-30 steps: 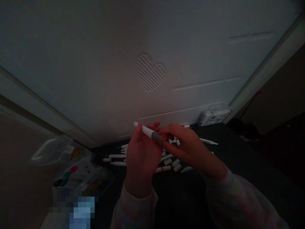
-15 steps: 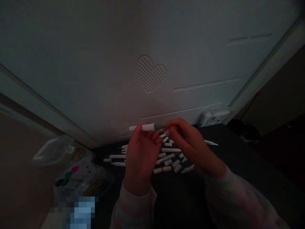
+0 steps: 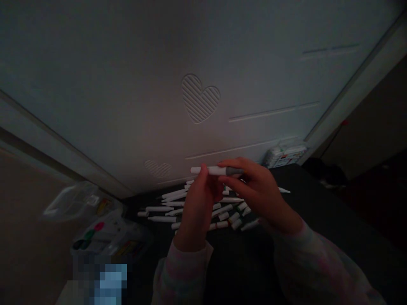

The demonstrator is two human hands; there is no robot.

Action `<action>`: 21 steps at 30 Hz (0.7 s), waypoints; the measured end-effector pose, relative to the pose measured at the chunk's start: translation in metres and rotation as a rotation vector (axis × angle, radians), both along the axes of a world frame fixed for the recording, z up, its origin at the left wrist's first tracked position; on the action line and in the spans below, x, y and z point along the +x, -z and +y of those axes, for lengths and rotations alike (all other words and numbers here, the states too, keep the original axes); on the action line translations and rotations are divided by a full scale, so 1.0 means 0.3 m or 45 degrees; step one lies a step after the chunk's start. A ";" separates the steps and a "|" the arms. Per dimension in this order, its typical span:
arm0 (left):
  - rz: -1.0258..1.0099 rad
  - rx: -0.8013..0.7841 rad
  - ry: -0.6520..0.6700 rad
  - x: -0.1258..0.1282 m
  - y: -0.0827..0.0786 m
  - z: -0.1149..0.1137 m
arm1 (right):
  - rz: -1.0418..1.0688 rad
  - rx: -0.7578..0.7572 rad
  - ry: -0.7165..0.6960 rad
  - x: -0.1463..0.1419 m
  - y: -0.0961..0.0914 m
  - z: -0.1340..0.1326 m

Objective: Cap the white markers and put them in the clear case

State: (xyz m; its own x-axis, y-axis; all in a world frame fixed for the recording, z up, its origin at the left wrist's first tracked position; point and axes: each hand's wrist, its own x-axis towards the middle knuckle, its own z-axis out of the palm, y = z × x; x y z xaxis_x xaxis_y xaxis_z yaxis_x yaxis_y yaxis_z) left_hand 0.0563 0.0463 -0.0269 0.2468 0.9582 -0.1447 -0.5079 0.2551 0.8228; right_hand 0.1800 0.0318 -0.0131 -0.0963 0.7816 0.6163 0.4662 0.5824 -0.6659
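This looks like a room in a home: a pale upright panel bears embossed striped hearts, and against it a flat black counter carries scattered slim white markers near a clear plastic lidded box.

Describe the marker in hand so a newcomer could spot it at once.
Start at the pale panel with the big striped heart, then drop to the dark tabletop below. Over scattered markers, the left hand and right hand hold one white marker with a grey tapered end. Its neighbours lie on the tabletop; this one is held up.
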 end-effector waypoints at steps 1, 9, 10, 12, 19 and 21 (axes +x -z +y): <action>0.212 0.119 -0.054 -0.014 0.003 0.000 | 0.017 -0.021 0.022 0.005 -0.001 0.000; 0.936 0.940 -0.400 -0.103 -0.062 -0.041 | 0.042 -0.233 -0.080 0.016 -0.018 -0.018; 0.894 0.931 -0.318 -0.102 -0.065 -0.041 | 0.028 -0.249 -0.115 0.012 -0.020 -0.021; 0.809 0.861 -0.176 -0.098 -0.064 -0.038 | 0.025 -0.272 -0.190 0.005 -0.024 -0.028; 0.814 0.692 -0.185 -0.106 -0.039 -0.028 | 0.385 -0.467 -0.323 0.010 -0.030 -0.046; 0.805 0.641 -0.246 -0.109 -0.032 -0.028 | 0.494 -0.496 -0.376 0.010 -0.025 -0.044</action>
